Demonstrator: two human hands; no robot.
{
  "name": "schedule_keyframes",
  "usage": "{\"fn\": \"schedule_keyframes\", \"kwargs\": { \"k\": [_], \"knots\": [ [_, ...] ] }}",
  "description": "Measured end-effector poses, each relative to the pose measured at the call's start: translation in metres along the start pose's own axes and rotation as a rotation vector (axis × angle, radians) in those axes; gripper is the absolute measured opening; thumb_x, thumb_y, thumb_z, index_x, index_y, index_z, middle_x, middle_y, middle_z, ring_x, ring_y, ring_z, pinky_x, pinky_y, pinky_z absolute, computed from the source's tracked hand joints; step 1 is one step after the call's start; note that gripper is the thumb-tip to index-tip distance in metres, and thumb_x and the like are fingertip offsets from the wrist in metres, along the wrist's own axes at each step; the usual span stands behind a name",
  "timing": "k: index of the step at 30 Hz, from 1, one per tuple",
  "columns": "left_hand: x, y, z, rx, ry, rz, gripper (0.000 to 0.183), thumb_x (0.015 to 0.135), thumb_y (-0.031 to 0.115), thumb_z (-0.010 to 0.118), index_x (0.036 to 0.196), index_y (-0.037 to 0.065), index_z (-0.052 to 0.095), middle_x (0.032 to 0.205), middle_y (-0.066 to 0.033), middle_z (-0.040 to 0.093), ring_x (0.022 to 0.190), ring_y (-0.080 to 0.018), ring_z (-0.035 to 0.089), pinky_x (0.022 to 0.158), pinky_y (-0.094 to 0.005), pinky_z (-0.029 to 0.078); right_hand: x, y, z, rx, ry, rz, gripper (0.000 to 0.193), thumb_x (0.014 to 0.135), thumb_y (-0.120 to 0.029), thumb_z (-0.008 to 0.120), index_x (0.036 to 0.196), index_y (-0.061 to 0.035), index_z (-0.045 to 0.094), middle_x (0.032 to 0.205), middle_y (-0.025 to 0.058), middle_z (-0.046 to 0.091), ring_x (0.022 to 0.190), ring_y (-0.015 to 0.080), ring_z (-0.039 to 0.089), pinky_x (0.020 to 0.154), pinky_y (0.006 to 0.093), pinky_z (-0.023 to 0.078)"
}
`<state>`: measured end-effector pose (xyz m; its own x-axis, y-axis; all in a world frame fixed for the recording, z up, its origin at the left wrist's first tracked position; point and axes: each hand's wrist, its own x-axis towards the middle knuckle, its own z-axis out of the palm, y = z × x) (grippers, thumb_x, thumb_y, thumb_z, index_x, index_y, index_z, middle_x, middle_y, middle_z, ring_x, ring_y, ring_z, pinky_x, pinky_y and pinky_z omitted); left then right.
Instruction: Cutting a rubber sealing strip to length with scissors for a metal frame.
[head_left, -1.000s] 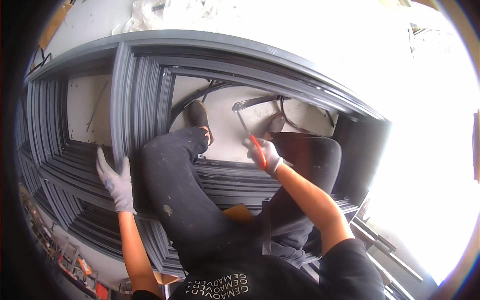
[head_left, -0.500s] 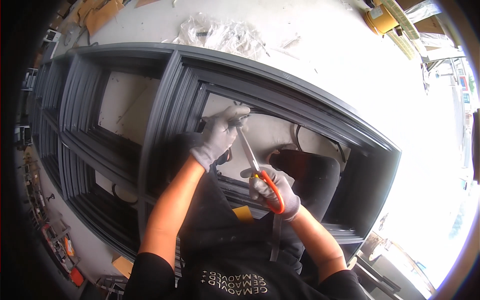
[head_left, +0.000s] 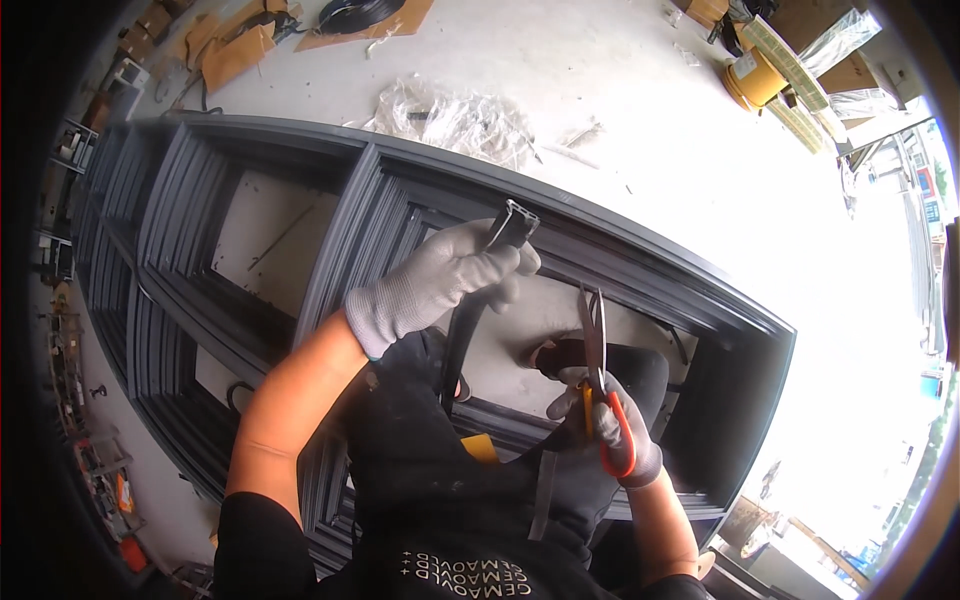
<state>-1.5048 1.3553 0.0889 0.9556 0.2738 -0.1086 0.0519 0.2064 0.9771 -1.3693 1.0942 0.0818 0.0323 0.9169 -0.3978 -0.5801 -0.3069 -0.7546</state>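
Note:
My left hand (head_left: pixel 440 278), in a grey knit glove, grips a dark rubber gasket strip (head_left: pixel 508 226) near its cut end, held up in front of me; the strip hangs down past my knee. My right hand (head_left: pixel 612 430), also gloved, holds scissors (head_left: pixel 592 340) with orange handles, blades pointing up and nearly together, a little to the right of the strip and apart from it. Below both hands lies a large dark grey window frame (head_left: pixel 330 250) flat on the floor. My legs in black trousers stand inside the frame.
Crumpled clear plastic wrap (head_left: pixel 455 118) lies on the concrete floor beyond the frame. Cardboard pieces (head_left: pixel 235 52) and a black coil sit at the far left, a yellow reel (head_left: pixel 755 78) and wrapped boxes at the far right. Small items line the left edge.
My left hand has lifted the strip's end higher. My right hand with the scissors has moved right and turned the blades upright, away from the strip.

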Motion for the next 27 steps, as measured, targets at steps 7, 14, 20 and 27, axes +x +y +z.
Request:
{"fn": "schedule_keyframes", "kwargs": {
  "k": [7,14,20,27],
  "knots": [
    [-0.013,0.088,0.011,0.224,0.162,-0.056,0.059,0.095,0.046,0.046,0.140,0.009,0.036,0.074,-0.0029,0.061,0.046,-0.0041,0.047,0.041,-0.0168,0.038,0.016,-0.007,0.013,-0.031,0.044,-0.145,0.041,0.090,-0.008,0.055,0.128,-0.0024,0.044,0.098,0.0075,0.061,0.067,0.0000,0.043,0.067,0.0160,0.038],
    [-0.045,0.153,0.020,0.224,0.074,-0.553,0.036,0.095,0.032,0.052,0.106,-0.002,0.056,0.076,-0.0066,0.064,0.055,-0.0074,0.059,0.050,-0.0182,0.049,0.020,-0.007,0.037,-0.006,-0.019,-0.132,0.048,0.088,-0.008,0.059,0.132,-0.0011,0.041,0.100,0.0062,0.061,0.071,0.0007,0.047,0.069,0.0182,0.041],
    [-0.080,0.103,0.033,0.154,0.151,-0.677,0.024,0.095,0.022,0.052,0.104,0.000,0.056,0.073,-0.0049,0.062,0.051,-0.0068,0.057,0.044,-0.0171,0.044,0.025,0.010,0.058,-0.247,-0.205,-0.062,0.044,0.086,-0.005,0.058,0.128,-0.0041,0.044,0.072,-0.0044,0.046,0.058,0.0019,0.040,0.051,0.0175,0.033],
    [-0.099,0.049,0.029,-0.056,0.210,-0.740,0.021,0.094,0.020,0.053,0.104,0.002,0.057,0.066,-0.0034,0.060,0.043,-0.0058,0.052,0.038,-0.0170,0.039,0.018,0.032,0.063,-0.109,-0.234,0.120,0.046,0.087,-0.006,0.059,0.130,-0.0048,0.043,0.074,-0.0056,0.045,0.059,0.0016,0.038,0.052,0.0166,0.032]
  ]
}}
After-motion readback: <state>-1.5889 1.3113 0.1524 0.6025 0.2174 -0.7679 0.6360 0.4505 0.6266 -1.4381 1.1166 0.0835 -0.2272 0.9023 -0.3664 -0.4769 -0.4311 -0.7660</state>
